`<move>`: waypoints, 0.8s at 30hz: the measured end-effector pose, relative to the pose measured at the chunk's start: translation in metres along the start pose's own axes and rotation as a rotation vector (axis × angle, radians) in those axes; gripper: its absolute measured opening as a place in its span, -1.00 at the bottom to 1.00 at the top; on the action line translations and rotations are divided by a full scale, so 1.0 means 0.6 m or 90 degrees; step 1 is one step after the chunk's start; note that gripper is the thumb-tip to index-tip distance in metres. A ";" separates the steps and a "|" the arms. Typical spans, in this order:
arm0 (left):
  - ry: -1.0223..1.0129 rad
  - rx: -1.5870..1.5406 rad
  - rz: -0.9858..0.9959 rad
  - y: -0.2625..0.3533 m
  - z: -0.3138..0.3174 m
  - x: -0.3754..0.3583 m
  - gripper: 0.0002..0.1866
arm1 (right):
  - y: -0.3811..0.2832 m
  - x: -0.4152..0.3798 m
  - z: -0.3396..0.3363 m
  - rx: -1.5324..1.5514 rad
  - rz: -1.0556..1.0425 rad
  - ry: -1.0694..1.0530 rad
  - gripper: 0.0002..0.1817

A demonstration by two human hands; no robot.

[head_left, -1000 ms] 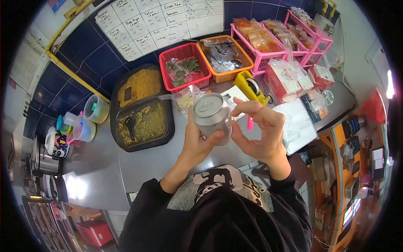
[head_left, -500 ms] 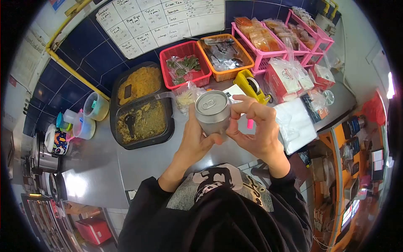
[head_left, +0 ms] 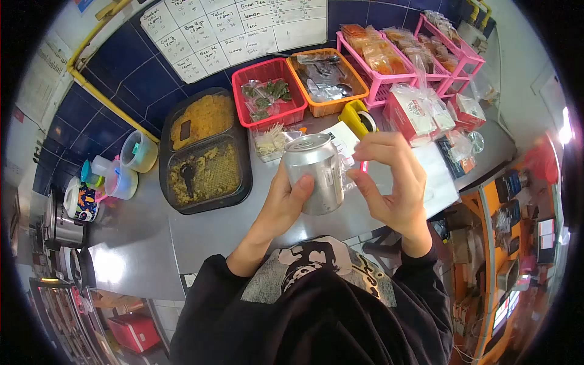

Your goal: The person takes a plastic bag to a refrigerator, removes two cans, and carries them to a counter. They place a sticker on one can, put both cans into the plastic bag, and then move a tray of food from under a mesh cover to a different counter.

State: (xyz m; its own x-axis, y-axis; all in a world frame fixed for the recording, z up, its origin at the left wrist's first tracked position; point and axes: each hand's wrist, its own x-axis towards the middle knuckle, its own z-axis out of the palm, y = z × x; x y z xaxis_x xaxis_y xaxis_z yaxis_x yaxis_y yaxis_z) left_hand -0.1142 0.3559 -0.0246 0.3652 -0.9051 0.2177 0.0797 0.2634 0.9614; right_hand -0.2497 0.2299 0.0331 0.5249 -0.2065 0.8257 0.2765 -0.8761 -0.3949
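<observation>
A plain silver drink can [head_left: 321, 185] is held over the counter in my left hand [head_left: 281, 204], the thumb across its front. The can tilts so that its side faces me, and its lid shows only as a narrow oval. A small label or clear patch sits on the can's right side, too fine to read. My right hand [head_left: 395, 185] is raised just right of the can, thumb and fingers apart. Something clear shows between its fingertips and the can, but I cannot make it out.
Behind stand a black two-part food tray [head_left: 243, 182], a red basket [head_left: 236, 82] and an orange basket [head_left: 364, 97]. A yellow tape dispenser [head_left: 351, 117], pink racks [head_left: 380, 96] and red-white boxes [head_left: 406, 118] are at the right. Plastic tubs [head_left: 131, 185] stand left.
The can has tipped from showing its lid to showing its side. My right hand has drawn away from it to the right, and its fingers have spread from a pinch.
</observation>
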 end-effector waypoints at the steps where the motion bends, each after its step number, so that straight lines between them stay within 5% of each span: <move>1: 0.007 0.005 0.009 0.001 0.003 0.001 -0.33 | -0.005 0.006 -0.001 -0.014 0.022 0.003 -0.65; 14: 0.091 0.246 0.149 0.019 0.017 0.009 -0.22 | -0.019 0.001 0.040 -0.102 0.088 0.062 -0.83; 19: 0.081 0.379 0.181 0.027 0.016 0.016 -0.20 | 0.006 -0.014 0.065 -0.195 0.028 0.161 -0.81; 24: 0.061 0.250 0.129 0.022 0.023 0.013 -0.28 | 0.019 -0.011 0.058 -0.205 -0.097 0.163 -0.80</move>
State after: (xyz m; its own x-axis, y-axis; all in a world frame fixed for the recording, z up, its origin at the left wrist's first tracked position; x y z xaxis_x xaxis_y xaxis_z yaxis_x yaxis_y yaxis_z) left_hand -0.1232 0.3479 -0.0077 0.4231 -0.8085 0.4090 -0.3528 0.2688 0.8963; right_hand -0.2222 0.2363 0.0095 0.2699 -0.1297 0.9541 0.0495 -0.9877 -0.1483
